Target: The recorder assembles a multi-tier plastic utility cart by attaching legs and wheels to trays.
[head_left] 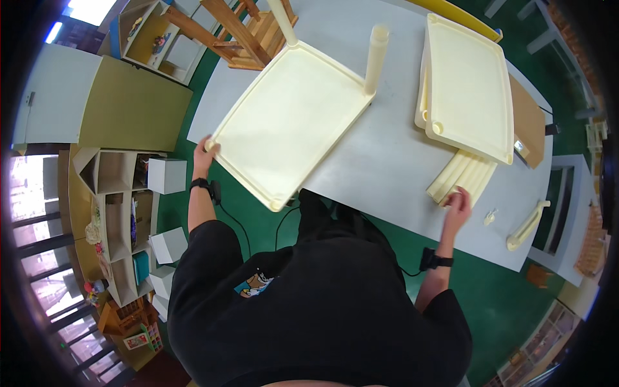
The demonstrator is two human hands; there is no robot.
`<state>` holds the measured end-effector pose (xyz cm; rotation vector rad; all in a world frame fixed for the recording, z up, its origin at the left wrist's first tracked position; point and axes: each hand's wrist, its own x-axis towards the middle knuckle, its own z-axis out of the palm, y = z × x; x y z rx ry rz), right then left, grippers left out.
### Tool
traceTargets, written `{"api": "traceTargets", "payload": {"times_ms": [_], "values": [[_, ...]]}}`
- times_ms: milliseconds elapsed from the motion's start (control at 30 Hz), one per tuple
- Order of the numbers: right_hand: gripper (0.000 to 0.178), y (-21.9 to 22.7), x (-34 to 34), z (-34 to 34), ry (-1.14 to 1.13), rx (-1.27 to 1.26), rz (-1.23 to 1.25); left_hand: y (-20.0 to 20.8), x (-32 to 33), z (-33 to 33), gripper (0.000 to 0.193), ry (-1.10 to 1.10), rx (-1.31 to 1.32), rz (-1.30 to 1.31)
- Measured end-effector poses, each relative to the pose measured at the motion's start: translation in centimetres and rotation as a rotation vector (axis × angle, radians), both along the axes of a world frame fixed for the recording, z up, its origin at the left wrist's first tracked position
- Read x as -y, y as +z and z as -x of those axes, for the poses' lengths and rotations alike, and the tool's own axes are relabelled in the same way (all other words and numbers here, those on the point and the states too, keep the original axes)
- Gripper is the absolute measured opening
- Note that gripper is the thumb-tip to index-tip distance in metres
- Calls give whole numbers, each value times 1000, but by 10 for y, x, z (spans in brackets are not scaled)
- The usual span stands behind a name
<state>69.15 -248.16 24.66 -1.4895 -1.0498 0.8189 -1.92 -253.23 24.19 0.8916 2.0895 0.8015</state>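
A cream plastic shelf panel [290, 119] lies on the table with its raised rim facing up, its near corner jutting past the table edge. Two cream tubes stand up from its far corners, one of them a leg [376, 61] at the right. My left hand [204, 155] grips the panel's left corner, fingers curled over the rim. Over the near ends of several loose cream tubes [465, 174] is my right hand [458, 203], its fingers loosely bent and apart, with nothing seen in them. Whether it touches the tubes is unclear.
Stacked cream panels [471, 84] overlap the loose tubes and a cardboard piece [527, 122]. A small pale packet [491, 217] and another cream part [527, 226] lie at the table's right. A wooden stool [248, 32] rests at the far left. Shelves [116, 226] stand leftward.
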Motion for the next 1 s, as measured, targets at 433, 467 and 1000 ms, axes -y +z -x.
{"api": "traceTargets", "payload": {"times_ms": [433, 467, 1000], "values": [[25, 12, -132, 238, 376, -73, -82, -14, -9, -12, 40, 373, -15, -413], [16, 10, -129, 232, 416, -96, -89, -3, -20, -4, 42, 348, -36, -385], [20, -38, -28, 223, 303, -43, 156, -30, -215, -37, 51, -92, -839, -300]]}}
